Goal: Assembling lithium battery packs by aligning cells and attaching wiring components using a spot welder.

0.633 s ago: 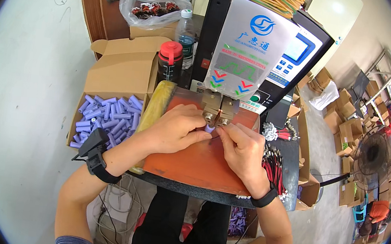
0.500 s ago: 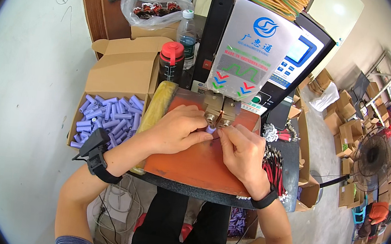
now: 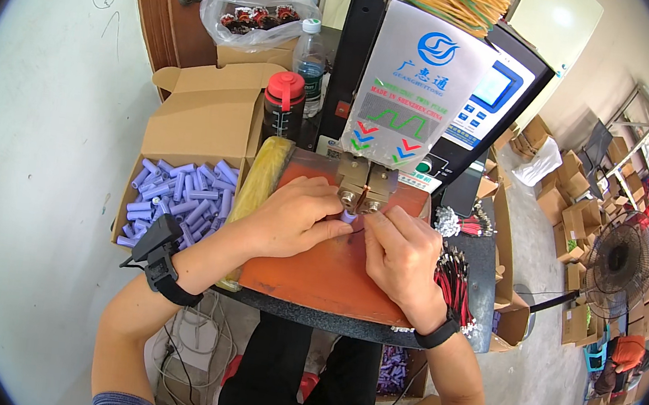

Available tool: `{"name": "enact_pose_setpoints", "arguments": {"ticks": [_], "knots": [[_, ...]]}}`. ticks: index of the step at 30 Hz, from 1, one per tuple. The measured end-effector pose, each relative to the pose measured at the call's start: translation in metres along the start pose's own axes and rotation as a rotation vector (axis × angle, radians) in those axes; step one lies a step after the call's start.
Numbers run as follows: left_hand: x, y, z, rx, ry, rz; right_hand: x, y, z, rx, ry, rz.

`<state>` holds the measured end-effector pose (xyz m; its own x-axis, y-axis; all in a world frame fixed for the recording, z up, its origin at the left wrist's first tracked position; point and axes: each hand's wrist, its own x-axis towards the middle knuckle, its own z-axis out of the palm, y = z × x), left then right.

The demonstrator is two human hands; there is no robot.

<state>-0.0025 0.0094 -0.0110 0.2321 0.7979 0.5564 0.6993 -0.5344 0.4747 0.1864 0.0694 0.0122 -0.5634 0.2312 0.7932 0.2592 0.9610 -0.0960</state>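
Note:
A small purple cylindrical cell [image 3: 348, 217] sits directly under the two metal electrode tips [image 3: 361, 199] of a bench spot welder [image 3: 427, 78]. My left hand [image 3: 301, 214] reaches in from the left, its thumb and fingers closed on that cell. On the other side, my right hand [image 3: 406, 260] is pinched close to the cell's right. Whatever lies between its fingertips is too small and covered to name, though a thin dark line shows near them. Both hands are over an orange mat [image 3: 315, 285].
Left of the mat are a yellow wrapped roll [image 3: 264, 180] and a cardboard box [image 3: 205, 113] of purple cells. A red-lidded bottle [image 3: 283, 106] and a clear water bottle [image 3: 309, 61] stand behind. Red and black wire bundles [image 3: 455, 285] lie at right; a fan [image 3: 621, 256] stands beyond.
My right fingertips have drawn slightly to the right, away from the cell. My left hand and the cell keep nearly the same place under the electrodes.

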Motion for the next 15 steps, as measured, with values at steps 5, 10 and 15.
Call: {"name": "enact_pose_setpoints", "arguments": {"ticks": [5,10,15], "knots": [[-0.0003,0.0015,-0.0011,0.006,-0.009,-0.012,-0.0003,-0.0002,0.0004,-0.002,-0.019,0.001],[-0.0006,-0.0007,0.0008,0.000,-0.007,-0.007,-0.0011,-0.0003,-0.0007,-0.014,-0.035,0.008],[-0.0006,0.0009,-0.0010,-0.001,-0.026,-0.013,-0.0015,-0.0005,0.0003,0.011,-0.030,0.009]]}}
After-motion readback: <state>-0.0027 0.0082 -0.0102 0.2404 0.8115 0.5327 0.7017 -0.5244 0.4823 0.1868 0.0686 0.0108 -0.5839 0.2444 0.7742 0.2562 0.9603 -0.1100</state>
